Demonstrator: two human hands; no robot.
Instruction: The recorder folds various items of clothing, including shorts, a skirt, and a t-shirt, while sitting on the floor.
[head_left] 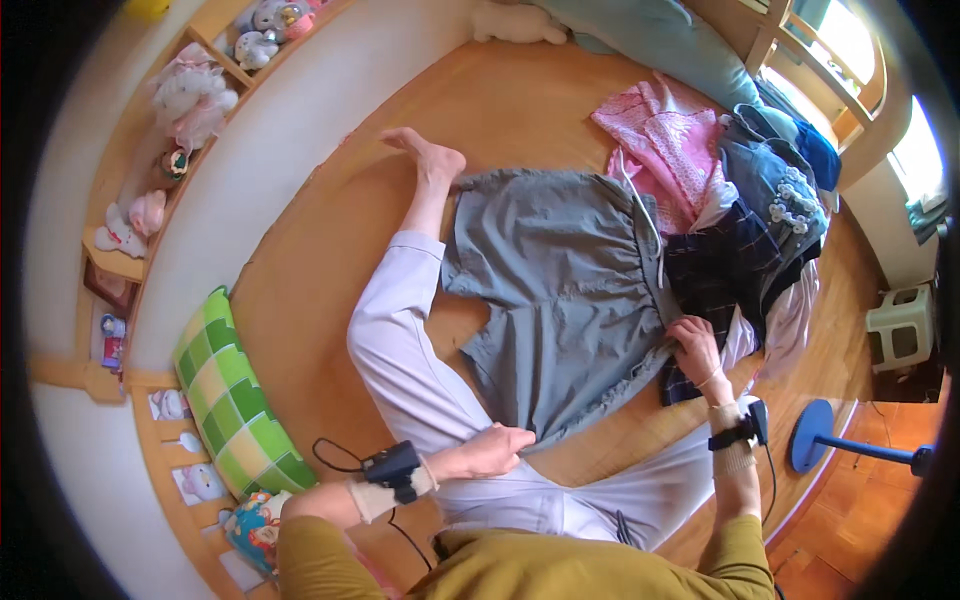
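A pair of grey shorts [570, 270] lies spread out before me, its waistband with a white drawstring [642, 200] toward the right and its leg openings toward the left. My left hand [492, 450] pinches the near corner of a leg hem. At the near end of the waistband, my right hand [695, 348] has its fingers closed on the fabric. The shorts lie flat with some wrinkles, their far leg close to my bare foot [427, 157].
To the right sits a pile of clothes: a pink garment [662, 145], a denim piece [775, 165] and dark checked cloth [722, 262]. A green checked pillow [240, 390] leans at the left by toy shelves [130, 262]. A white stool [900, 328] and blue round-based stand [812, 437] are at right.
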